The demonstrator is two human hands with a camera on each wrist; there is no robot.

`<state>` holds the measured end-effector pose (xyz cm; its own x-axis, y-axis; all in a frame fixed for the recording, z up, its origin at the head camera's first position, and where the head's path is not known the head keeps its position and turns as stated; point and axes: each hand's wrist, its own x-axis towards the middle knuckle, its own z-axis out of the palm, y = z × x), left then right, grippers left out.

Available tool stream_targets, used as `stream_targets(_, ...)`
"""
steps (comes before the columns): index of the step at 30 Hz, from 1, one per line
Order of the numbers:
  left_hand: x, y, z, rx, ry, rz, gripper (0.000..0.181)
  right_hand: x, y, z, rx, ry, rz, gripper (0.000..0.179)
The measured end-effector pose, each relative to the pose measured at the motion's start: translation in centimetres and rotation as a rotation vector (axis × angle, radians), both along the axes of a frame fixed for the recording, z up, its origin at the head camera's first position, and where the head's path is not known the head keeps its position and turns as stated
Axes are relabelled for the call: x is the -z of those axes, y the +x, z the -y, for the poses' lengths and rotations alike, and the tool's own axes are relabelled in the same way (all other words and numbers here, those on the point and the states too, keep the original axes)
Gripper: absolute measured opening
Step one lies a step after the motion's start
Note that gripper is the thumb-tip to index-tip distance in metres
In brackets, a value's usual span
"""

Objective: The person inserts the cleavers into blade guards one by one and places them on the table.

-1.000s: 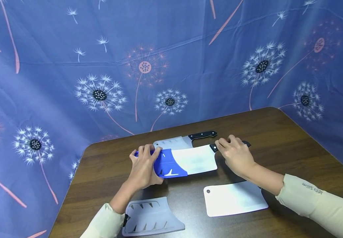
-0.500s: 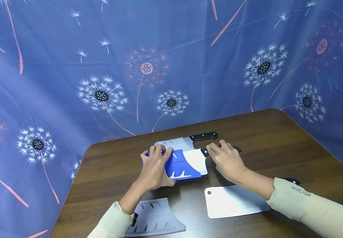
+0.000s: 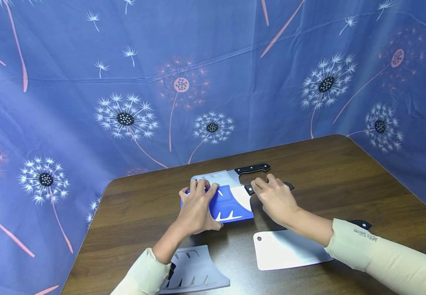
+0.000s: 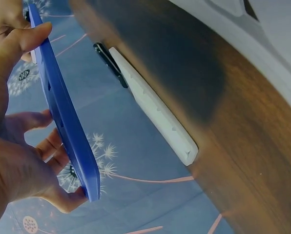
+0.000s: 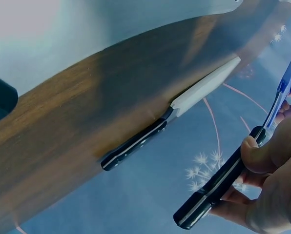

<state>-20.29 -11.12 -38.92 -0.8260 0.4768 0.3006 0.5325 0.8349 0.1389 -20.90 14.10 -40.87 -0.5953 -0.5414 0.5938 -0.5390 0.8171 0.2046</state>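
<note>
My left hand (image 3: 197, 207) grips a blue blade cover (image 3: 231, 206) by its two long edges, thumb on the near edge and fingers on the far one. Most of a cleaver's blade (image 3: 240, 196) sits inside that cover, with a pale strip showing beside the handle. The cleaver's black riveted handle (image 5: 218, 180) is pinched between the thumb and fingers of my right hand (image 3: 275, 199). Both hands hold the cleaver and cover above the table, as the left wrist view shows.
Behind lies a second knife with a black handle (image 3: 252, 168) in a whitish cover (image 3: 216, 177). A bare cleaver (image 3: 290, 250) lies at the front right, partly under the right forearm. At the front left is a grey-white blade cover (image 3: 199, 270). A patterned blue cloth (image 3: 235, 82) hangs behind the table.
The cleaver has slid left, deeper into the blue cover, so less blade shows. My right hand has moved left with the handle, and my left hand has shifted slightly right with the cover.
</note>
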Motion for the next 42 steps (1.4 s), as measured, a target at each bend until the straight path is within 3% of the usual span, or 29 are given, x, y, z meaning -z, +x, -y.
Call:
stream_targets(13,0.2,-0.6,-0.3,-0.017,-0.046,0.060,0.106,-0.1,-0.7,-0.3,0.033,-0.009,0.134,0.045)
stream_targets(22,1.3,-1.2,-0.3,-0.021,-0.066,0.133,0.105,0.8,-1.2,-0.2,0.024,-0.033,0.235,0.035)
stream_targets(28,2.0,-1.5,-0.2,-0.023,-0.085,0.187,0.104,1.5,-1.6,-0.2,0.016,-0.030,0.308,0.039)
stream_targets(33,2.6,-1.6,-0.2,-0.037,-0.109,0.243,0.105,2.2,-1.8,-0.1,0.006,-0.011,0.335,0.040)
stream_targets(42,3.5,-1.9,0.0,-0.033,-0.112,0.279,0.106,2.8,-2.3,0.0,-0.006,-0.011,0.379,0.043)
